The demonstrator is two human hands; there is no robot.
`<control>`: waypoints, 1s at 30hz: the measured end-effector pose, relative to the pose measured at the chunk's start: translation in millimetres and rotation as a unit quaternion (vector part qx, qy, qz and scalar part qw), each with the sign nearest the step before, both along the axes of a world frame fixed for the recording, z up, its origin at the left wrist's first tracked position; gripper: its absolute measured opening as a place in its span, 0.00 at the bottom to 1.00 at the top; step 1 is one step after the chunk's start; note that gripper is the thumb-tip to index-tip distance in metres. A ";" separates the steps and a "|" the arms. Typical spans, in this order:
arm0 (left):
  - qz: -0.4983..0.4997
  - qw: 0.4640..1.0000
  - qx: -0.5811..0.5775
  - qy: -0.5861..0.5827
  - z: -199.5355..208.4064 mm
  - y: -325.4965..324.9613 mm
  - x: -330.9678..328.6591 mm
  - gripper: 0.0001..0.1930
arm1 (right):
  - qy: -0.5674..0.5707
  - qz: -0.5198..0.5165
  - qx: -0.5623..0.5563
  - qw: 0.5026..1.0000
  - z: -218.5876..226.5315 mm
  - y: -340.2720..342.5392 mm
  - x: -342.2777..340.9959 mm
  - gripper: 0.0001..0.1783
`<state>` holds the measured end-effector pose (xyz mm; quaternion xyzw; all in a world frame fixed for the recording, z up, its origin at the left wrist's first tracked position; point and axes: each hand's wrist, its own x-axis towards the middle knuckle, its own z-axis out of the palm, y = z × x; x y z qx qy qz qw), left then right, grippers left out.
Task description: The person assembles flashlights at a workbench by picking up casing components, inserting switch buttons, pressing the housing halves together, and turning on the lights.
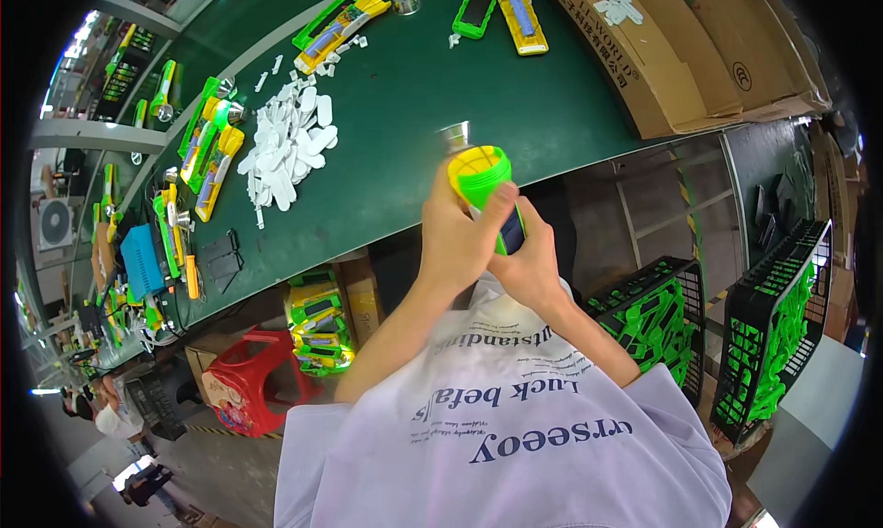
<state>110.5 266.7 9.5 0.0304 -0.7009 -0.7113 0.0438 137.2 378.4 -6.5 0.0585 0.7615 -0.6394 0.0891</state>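
Both my hands hold one green and yellow flashlight housing [485, 183] in front of my chest, its round open end tilted up and away from me. My left hand [452, 238] is wrapped round its left side. On the other side, my right hand [532, 259] grips the lower body, next to a dark panel [510, 234]. A silver reflector cup [454, 134], smeared by motion, sits just beyond the open end; whether a finger touches it is hidden. To the left, a pile of white oval plastic pieces [290, 146] lies on the green table [395, 96].
Opened flashlights [216, 165] lie left of the pile, and another opened flashlight [336, 36] lies beyond it. A cardboard box [635, 59] stands at the far right. Black crates [736, 381] of green parts are at lower right; a red stool [253, 381] stands at lower left.
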 end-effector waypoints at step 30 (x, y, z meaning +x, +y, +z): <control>0.087 0.814 -0.553 0.155 -22.8 -140.9 -217.6 0.14 | -0.224 0.098 -0.659 0.711 -11.7 25.6 3.5 0.17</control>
